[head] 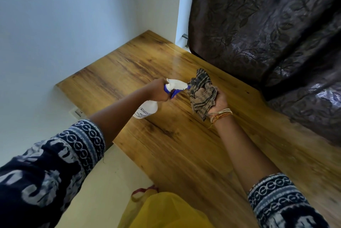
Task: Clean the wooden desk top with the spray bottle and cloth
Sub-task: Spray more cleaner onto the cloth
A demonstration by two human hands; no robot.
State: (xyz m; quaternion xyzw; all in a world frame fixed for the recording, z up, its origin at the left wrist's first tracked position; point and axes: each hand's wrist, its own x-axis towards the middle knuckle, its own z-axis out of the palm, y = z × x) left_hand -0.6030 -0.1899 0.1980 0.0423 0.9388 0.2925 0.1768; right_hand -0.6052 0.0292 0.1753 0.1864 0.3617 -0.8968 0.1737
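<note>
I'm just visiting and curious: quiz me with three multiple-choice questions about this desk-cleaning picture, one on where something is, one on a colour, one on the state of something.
1. Where is the dark curtain?
A. Along the right side of the wooden desk top
B. Under the desk
C. Folded in the left hand

2. What colour is the trigger of the spray bottle?
A. Red
B. Blue
C. Green

3. What is the right hand doing?
A. Lying flat on the desk
B. Hanging idle, holding nothing
C. Holding the bunched striped cloth above the desk

Answers:
1. A: the curtain hangs down onto the desk's right edge.
2. B: the trigger and collar under the white spray head are blue, gripped by the left hand.
3. C: the fingers curl round the crumpled cloth, right by the nozzle.
</note>
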